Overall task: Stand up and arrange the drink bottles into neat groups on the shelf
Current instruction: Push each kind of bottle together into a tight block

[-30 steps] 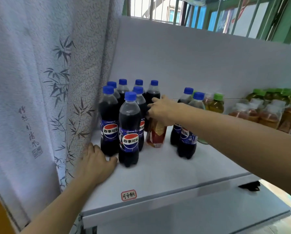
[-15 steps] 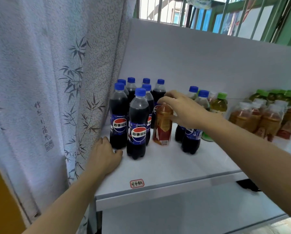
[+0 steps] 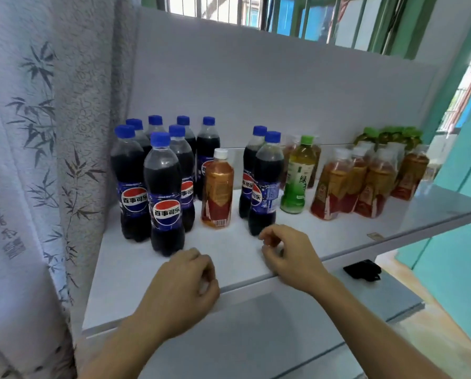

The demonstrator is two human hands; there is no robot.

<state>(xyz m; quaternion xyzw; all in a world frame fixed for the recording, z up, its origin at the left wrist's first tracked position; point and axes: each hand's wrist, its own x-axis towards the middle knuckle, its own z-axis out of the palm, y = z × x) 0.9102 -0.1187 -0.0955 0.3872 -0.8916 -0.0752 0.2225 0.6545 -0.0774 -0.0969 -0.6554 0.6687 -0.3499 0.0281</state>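
Observation:
Several blue-capped cola bottles point(image 3: 163, 192) stand grouped at the left of the white shelf point(image 3: 228, 258). An amber tea bottle with a white cap point(image 3: 217, 190) stands upright beside them, free of any hand. Two more cola bottles point(image 3: 264, 184) stand to its right, then a green tea bottle point(image 3: 298, 176) and a cluster of amber tea bottles point(image 3: 354, 181). My left hand point(image 3: 182, 285) hovers over the shelf's front edge, fingers loosely curled, holding nothing. My right hand point(image 3: 289, 255) is near the front cola bottle's base, fingers loosely curled and empty.
A bamboo-print curtain point(image 3: 37, 160) hangs close on the left. A white back panel point(image 3: 256, 77) closes the shelf behind. Green-capped bottles point(image 3: 390, 135) stand at the far right back. A lower shelf point(image 3: 283, 337) carries a black object point(image 3: 362, 269). A small label point(image 3: 374, 236) lies on the shelf's front right.
My right hand let go of the amber tea bottle, now standing upright, and drew back to the shelf front. My left hand lifted off the shelf and moved right.

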